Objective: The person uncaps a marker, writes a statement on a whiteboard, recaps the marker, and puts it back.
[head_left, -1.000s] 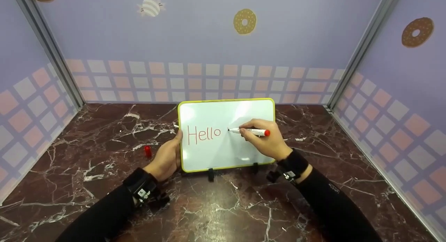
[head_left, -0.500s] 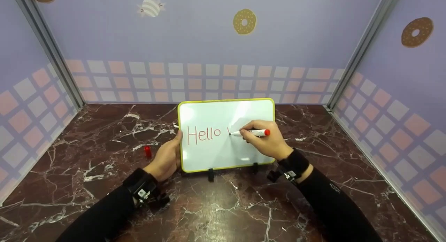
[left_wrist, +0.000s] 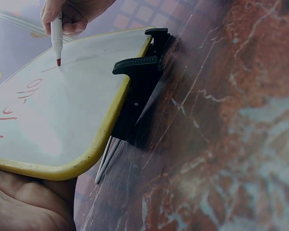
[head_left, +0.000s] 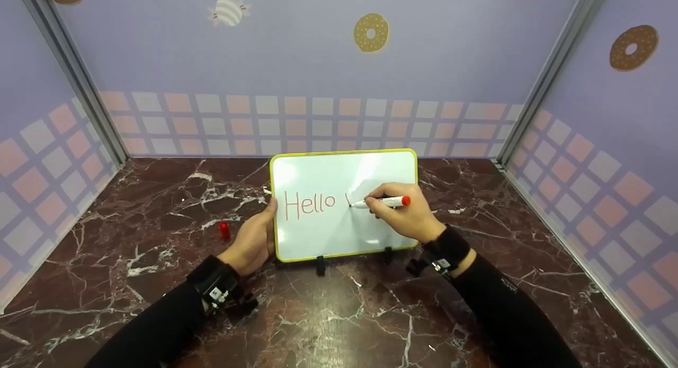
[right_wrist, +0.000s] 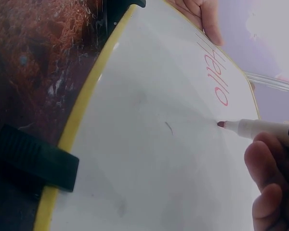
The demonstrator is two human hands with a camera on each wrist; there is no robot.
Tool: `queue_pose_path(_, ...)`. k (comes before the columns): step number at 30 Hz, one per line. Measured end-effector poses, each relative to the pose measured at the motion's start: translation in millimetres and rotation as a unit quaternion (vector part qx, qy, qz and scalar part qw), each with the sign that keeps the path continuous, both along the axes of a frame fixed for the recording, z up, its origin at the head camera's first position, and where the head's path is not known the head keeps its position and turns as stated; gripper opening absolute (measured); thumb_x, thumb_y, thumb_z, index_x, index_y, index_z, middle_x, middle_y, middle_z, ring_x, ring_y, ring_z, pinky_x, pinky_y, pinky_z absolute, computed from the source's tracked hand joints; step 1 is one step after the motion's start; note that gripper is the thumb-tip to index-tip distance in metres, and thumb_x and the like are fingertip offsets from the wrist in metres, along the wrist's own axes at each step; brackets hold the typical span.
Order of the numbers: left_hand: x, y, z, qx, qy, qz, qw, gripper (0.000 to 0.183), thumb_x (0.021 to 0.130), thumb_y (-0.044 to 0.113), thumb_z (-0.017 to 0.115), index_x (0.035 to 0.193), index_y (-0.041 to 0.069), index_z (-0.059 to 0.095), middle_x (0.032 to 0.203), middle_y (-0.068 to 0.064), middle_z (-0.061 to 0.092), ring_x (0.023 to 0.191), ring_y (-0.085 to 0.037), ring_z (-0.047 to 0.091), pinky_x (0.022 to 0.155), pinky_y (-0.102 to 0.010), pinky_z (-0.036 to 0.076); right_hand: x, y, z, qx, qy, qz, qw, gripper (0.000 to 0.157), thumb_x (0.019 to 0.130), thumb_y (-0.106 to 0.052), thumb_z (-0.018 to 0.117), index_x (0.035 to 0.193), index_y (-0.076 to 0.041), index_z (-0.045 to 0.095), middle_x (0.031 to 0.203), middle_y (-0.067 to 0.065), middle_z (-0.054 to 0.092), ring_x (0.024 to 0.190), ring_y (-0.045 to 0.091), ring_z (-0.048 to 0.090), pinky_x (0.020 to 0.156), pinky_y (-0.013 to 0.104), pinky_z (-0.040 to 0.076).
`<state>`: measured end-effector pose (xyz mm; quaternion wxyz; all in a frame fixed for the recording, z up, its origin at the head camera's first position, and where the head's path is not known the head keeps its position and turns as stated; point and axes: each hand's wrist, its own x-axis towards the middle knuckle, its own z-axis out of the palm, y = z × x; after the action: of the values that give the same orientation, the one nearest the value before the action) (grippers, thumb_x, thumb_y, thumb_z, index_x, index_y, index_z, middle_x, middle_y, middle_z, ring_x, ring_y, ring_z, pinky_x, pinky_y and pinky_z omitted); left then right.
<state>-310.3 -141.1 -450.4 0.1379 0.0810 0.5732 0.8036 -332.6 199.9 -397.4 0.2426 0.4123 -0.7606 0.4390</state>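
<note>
A whiteboard with a yellow rim leans back on a black-clipped stand, "Hello" and a short slanted stroke written on it in red. My left hand grips the board's left edge, thumb at the rim and fingers partly hidden behind. In my right hand, a white marker with a red end is pinched between thumb and fingers. Its red tip meets the board at the stroke's lower end, right of "Hello". The red marker cap stands on the table, left of my left hand.
The dark red marble-patterned table reaches back to a purple wall with checks and printed sweets. Side walls rise at left and right. Black clips hold the board's lower edge.
The marker tip has moved down and slightly right, leaving a short red slanted stroke after "Hello". My left hand and the board have stayed in place.
</note>
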Motion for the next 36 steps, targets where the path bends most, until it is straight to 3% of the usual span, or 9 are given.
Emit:
queue_pose_path(13,-0.6,-0.2,-0.5,0.003,0.004,-0.017,0.9998,0.076,0.118,0.063,0.032,0.168,0.006,0.044,0.151,-0.016,0.067,0.132,-0.031,0.07,0.105,-0.05,0.061,0.2,1.0,-0.4,0.001,0.003,0.008,1.0,0.01,0.101,-0.001,0.079,0.093,-0.004,0.083,0.079,-0.001,0.077,0.062,0.011,0.067,0.058,0.019,0.053)
queue_pose_path(36,-0.3,-0.1,0.6,0.006,0.003,-0.012,0.9999,0.076,0.118,0.062,0.034,0.168,0.006,0.045,0.15,-0.017,0.068,0.13,-0.031,0.072,0.104,-0.051,0.063,-0.9,0.2,3.7,-0.02,0.033,-0.029,0.999,0.006,0.1,0.0,0.081,0.096,-0.002,0.084,0.08,0.002,0.079,0.065,0.013,0.071,0.059,0.019,0.053)
